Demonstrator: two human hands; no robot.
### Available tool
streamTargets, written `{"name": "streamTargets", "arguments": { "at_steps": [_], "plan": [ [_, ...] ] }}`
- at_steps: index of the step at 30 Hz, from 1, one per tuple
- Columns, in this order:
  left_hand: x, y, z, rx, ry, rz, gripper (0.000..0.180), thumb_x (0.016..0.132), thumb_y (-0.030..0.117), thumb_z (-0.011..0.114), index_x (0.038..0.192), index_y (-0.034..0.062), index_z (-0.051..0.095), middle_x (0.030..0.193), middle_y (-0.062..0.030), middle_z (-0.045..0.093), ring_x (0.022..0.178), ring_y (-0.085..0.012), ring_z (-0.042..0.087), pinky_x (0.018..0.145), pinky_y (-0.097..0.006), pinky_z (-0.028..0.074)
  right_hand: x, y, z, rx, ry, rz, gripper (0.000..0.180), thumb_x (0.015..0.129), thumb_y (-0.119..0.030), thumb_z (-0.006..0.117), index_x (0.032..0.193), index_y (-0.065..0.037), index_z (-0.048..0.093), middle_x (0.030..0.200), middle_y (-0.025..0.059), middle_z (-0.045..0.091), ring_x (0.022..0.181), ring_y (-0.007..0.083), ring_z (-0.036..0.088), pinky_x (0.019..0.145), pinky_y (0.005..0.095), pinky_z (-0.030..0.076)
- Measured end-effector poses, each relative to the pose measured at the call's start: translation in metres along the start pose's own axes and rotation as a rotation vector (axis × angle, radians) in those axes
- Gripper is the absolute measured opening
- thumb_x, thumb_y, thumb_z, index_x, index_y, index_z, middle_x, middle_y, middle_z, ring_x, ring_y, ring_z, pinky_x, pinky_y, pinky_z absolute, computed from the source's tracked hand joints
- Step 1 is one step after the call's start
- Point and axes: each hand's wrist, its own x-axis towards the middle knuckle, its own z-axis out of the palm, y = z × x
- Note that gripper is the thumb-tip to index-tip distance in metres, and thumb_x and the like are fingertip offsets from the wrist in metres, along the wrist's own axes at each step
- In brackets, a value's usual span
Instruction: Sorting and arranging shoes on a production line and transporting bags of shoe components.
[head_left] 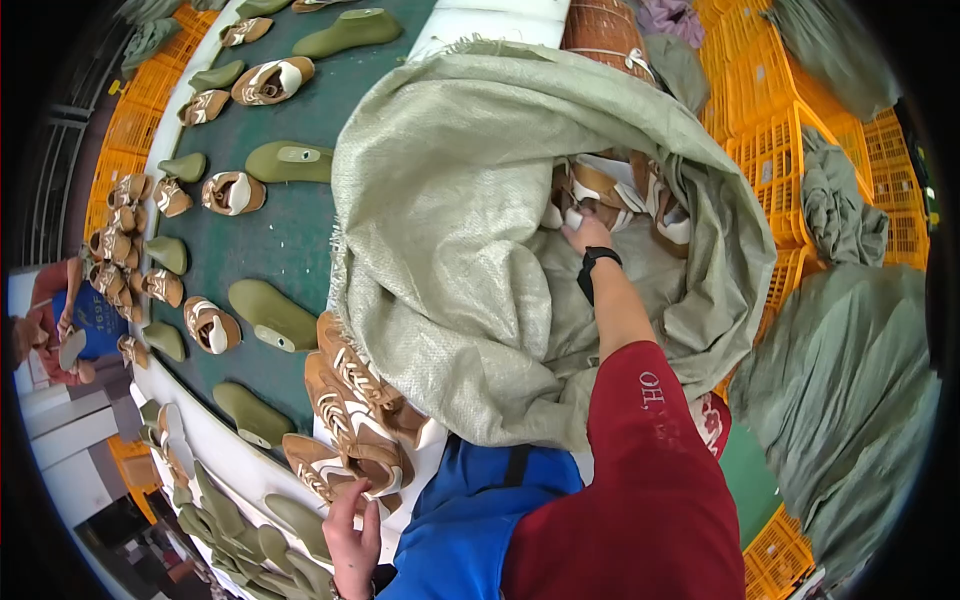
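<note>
A large pale green woven sack (440, 200) gapes in front of me. Deep inside it lie several brown-and-white sneakers (610, 180). My right hand (590, 232), a black band on its wrist, reaches into the sack with its fingers closed on one of these sneakers; the fingertips are partly hidden. Below the sack's left side, brown suede sneakers (350, 410) with white stripes sit bunched together at the table's edge. Beside the nearest of them is my left hand (355, 540), thumb and fingers apart, holding nothing.
Left of the sack a green conveyor belt (280, 235) carries green shoe lasts (272, 312) and shoe uppers (233, 193). More lasts (235, 525) fill a lower-left rack. At far left a person (60, 310) holds a shoe part. Orange crates (770, 170) and green sacks (840, 380) stand right.
</note>
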Motion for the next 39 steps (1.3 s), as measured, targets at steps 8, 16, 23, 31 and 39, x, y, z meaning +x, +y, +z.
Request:
{"name": "streamTargets", "arguments": {
  "at_steps": [8, 16, 23, 31, 39],
  "plan": [
    [0.017, 0.024, -0.006, 0.007, -0.017, 0.269, 0.028, 0.077, -0.001, 0.058, 0.105, -0.0013, 0.057, 0.096, -0.0171, 0.062, 0.084, -0.0297, 0.061, 0.072, -0.032, 0.048, -0.201, -0.036, -0.061, 0.466, 0.156, -0.263, 0.033, 0.074, -0.025, 0.066, 0.095, -0.001, 0.059, 0.086, 0.0182, 0.062, 0.078, 0.0347, 0.061, 0.07, 0.0392, 0.048],
    [0.031, 0.034, 0.018, -0.191, -0.139, 0.636, 0.05, 0.079, 0.006, 0.063, 0.126, 0.0014, 0.044, 0.11, -0.0171, 0.059, 0.102, -0.0272, 0.058, 0.086, -0.032, 0.045, -0.374, -0.101, -0.138, 0.527, 0.222, -0.816, 0.027, 0.066, -0.02, 0.075, 0.08, -0.003, 0.059, 0.08, 0.0075, 0.059, 0.065, 0.0233, 0.06, 0.057, 0.0315, 0.048],
    [0.023, -0.012, 0.011, -1.453, -0.827, 0.319, 0.075, 0.084, 0.055, 0.05, 0.137, 0.0065, 0.027, 0.137, -0.0101, 0.038, 0.125, -0.0236, 0.038, 0.104, -0.04, 0.033, -0.441, -0.149, -0.143, 0.552, 0.012, -1.373, 0.025, 0.066, -0.021, 0.076, 0.077, -0.006, 0.059, 0.082, 0.006, 0.059, 0.066, 0.0223, 0.059, 0.058, 0.03, 0.049],
    [-0.013, -0.043, -0.033, -1.571, -0.18, 0.252, 0.042, 0.087, 0.025, 0.059, 0.121, 0.0021, 0.046, 0.109, -0.0076, 0.058, 0.096, -0.0155, 0.058, 0.083, -0.03, 0.048, -0.472, -0.211, -0.132, 0.56, -0.311, -1.537, 0.026, 0.067, -0.013, 0.075, 0.085, -0.003, 0.058, 0.086, 0.0081, 0.058, 0.075, 0.0249, 0.059, 0.065, 0.0309, 0.049],
    [-0.005, -0.245, -0.151, -1.932, 0.201, 0.493, 0.065, 0.085, 0.058, 0.046, 0.131, 0.0115, 0.039, 0.126, -0.0137, 0.048, 0.117, -0.0294, 0.047, 0.1, -0.048, 0.036, -0.426, -0.165, -0.094, 0.608, -0.34, -0.936, 0.036, 0.077, -0.002, 0.061, 0.112, 0.0, 0.052, 0.108, 0.0106, 0.056, 0.081, 0.0141, 0.058, 0.071, 0.026, 0.049]
  ]
}}
